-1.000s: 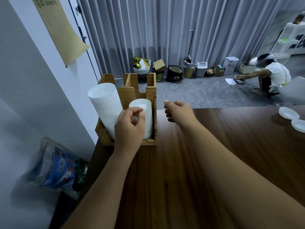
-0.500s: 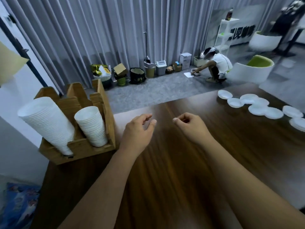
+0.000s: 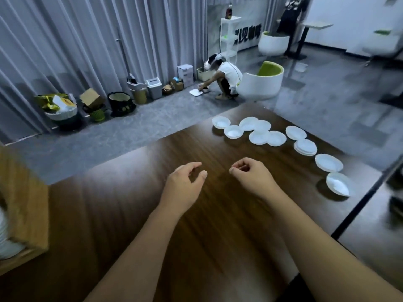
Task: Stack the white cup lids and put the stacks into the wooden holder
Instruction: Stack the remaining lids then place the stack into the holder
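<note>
Several white cup lids [image 3: 258, 132] lie scattered along the far right of the dark wooden table [image 3: 135, 210], and a small stack of lids [image 3: 305, 147] sits among them. The wooden holder [image 3: 26, 205] shows only partly at the left edge, with a bit of a white lid stack [image 3: 4, 236] in it. My left hand [image 3: 184, 185] hovers over the table's middle with fingers loosely curled, holding nothing. My right hand [image 3: 250, 175] is beside it, fingers curled in, also empty. Both hands are well short of the lids.
The table's right edge [image 3: 359, 205] runs diagonally near the lids. On the floor beyond, a person [image 3: 224, 77] crouches by a white and green chair [image 3: 261, 81]. Bins and baskets [image 3: 122, 103] line the grey curtain.
The view has swung right, so the holder has slid to the left edge and more lids show. Both hands left the holder and moved over the table's middle, empty.
</note>
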### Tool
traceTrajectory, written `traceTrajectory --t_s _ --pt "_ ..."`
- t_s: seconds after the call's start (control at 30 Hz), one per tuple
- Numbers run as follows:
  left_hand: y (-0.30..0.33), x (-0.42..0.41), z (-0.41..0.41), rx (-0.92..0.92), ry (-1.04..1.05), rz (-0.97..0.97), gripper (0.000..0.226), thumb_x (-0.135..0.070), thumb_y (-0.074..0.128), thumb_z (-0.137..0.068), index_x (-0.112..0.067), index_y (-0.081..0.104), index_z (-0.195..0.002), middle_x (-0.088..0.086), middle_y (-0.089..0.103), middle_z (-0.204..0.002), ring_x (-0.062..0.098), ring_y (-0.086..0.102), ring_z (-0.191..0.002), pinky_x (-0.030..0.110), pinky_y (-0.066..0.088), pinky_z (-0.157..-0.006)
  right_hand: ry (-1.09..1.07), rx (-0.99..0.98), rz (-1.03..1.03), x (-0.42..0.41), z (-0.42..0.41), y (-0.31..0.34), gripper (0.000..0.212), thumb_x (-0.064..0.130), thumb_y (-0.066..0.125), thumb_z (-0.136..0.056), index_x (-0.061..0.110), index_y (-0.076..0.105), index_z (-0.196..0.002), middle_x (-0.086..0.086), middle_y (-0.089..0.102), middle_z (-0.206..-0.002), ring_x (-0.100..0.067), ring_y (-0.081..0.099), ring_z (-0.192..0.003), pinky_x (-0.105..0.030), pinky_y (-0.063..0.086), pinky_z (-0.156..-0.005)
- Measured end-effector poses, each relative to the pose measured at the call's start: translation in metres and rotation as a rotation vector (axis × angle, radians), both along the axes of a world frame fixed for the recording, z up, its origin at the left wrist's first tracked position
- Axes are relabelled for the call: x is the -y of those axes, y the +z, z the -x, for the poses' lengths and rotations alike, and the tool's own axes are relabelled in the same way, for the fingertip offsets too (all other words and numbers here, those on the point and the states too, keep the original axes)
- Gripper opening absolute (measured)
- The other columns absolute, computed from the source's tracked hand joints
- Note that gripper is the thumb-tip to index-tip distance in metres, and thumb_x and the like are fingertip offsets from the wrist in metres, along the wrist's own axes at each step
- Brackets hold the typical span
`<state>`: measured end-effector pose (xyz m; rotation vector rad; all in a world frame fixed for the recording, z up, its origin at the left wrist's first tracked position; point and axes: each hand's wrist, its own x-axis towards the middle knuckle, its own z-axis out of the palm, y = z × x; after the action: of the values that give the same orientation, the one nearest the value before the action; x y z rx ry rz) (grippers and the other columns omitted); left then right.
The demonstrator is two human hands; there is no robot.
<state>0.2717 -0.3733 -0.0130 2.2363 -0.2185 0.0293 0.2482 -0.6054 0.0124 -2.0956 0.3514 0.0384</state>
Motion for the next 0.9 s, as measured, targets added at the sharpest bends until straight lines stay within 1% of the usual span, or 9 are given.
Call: traceTrajectory --t_s 0.07,0.17,0.27,0.4,0.47,0.57,0.63,0.73,0.9 --pt "-0.004 0.028 -0.013 -0.024 -0.015 -0.004 0.041 -0.057 0.062 -0.103 -0.042 0.065 -0.141 -0.015 0.063 -0.135 0.003 0.056 -0.117 0.014 0.042 -0.079 -0.033 -0.002 0.014 0.022 -0.01 -0.004 0.004 0.034 0.075 -0.098 0.032 0.074 -0.096 0.009 0.073 -0.098 -0.011 0.069 -0.09 -0.026 0.051 -0.067" --pt "-0.011 0.063 -0.033 -0.049 0.005 0.005 0.038 -0.055 0.062 -0.104 -0.04 0.066 -0.139 -0.016 0.062 -0.13 0.002 0.056 -0.114 0.022 0.047 -0.086 -0.053 -0.001 0.024 0.048 -0.028 -0.011 0.006 0.035 0.075 -0.097 0.031 0.075 -0.093 0.009 0.073 -0.096 -0.011 0.069 -0.09 -0.026 0.049 -0.067" --pt "-0.022 0.091 -0.055 -0.095 0.058 0.024 0.033 -0.05 0.063 -0.105 -0.038 0.069 -0.134 -0.016 0.064 -0.122 -0.001 0.058 -0.103 0.013 0.042 -0.072 -0.037 -0.035 0.008 0.064 -0.05 -0.021 0.005 0.035 0.074 -0.099 0.031 0.074 -0.096 0.008 0.073 -0.098 -0.011 0.07 -0.088 -0.024 0.051 -0.066" --pt "-0.043 0.121 -0.084 -0.176 0.156 0.107 0.025 -0.044 0.066 -0.104 -0.032 0.072 -0.126 -0.021 0.067 -0.105 -0.006 0.06 -0.093 0.011 0.042 -0.069 -0.006 -0.073 0.0 0.076 -0.081 -0.037 0.003 0.035 0.073 -0.1 0.032 0.073 -0.099 0.008 0.072 -0.099 -0.01 0.071 -0.087 -0.022 0.052 -0.063" --pt "-0.048 0.132 -0.098 -0.17 0.207 0.108 0.021 -0.042 0.066 -0.105 -0.031 0.073 -0.122 -0.023 0.064 -0.098 -0.004 0.06 -0.089 0.011 0.041 -0.066 -0.021 -0.075 -0.013 0.079 -0.094 -0.044 0.002 0.033 0.073 -0.1 0.031 0.072 -0.1 0.007 0.073 -0.099 -0.012 0.072 -0.088 -0.027 0.058 -0.068" --pt "-0.054 0.146 -0.125 -0.171 0.254 0.133 0.018 -0.038 0.068 -0.105 -0.03 0.073 -0.119 -0.014 0.071 -0.104 0.006 0.07 -0.088 0.018 0.057 -0.072 -0.082 -0.059 -0.051 0.083 -0.118 -0.055 0.002 0.03 0.072 -0.098 0.031 0.071 -0.098 0.004 0.074 -0.098 -0.015 0.074 -0.088 -0.036 0.066 -0.078" --pt "-0.055 0.152 -0.143 -0.195 0.286 0.189 0.016 -0.034 0.07 -0.104 -0.028 0.073 -0.119 -0.008 0.074 -0.106 0.01 0.075 -0.083 0.024 0.065 -0.068 -0.109 -0.039 -0.072 0.083 -0.129 -0.06 0.004 0.028 0.072 -0.098 0.031 0.07 -0.097 0.003 0.074 -0.098 -0.016 0.075 -0.088 -0.039 0.067 -0.08" --pt "-0.057 0.163 -0.174 -0.235 0.325 0.291 0.018 -0.032 0.072 -0.103 -0.021 0.073 -0.117 -0.001 0.077 -0.101 0.011 0.077 -0.071 0.027 0.065 -0.058 -0.127 0.001 -0.078 0.084 -0.148 -0.067 0.007 0.026 0.071 -0.098 0.032 0.068 -0.097 0.004 0.074 -0.096 -0.017 0.074 -0.091 -0.041 0.066 -0.084" --pt "-0.052 0.179 -0.217 -0.335 0.333 0.343 0.036 -0.045 0.077 -0.097 -0.015 0.069 -0.117 0.003 0.077 -0.098 0.013 0.079 -0.062 0.031 0.061 -0.051 -0.152 0.046 -0.105 0.085 -0.166 -0.074 0.006 0.023 0.071 -0.096 0.029 0.07 -0.096 0.005 0.076 -0.091 -0.015 0.076 -0.085 -0.044 0.066 -0.083"
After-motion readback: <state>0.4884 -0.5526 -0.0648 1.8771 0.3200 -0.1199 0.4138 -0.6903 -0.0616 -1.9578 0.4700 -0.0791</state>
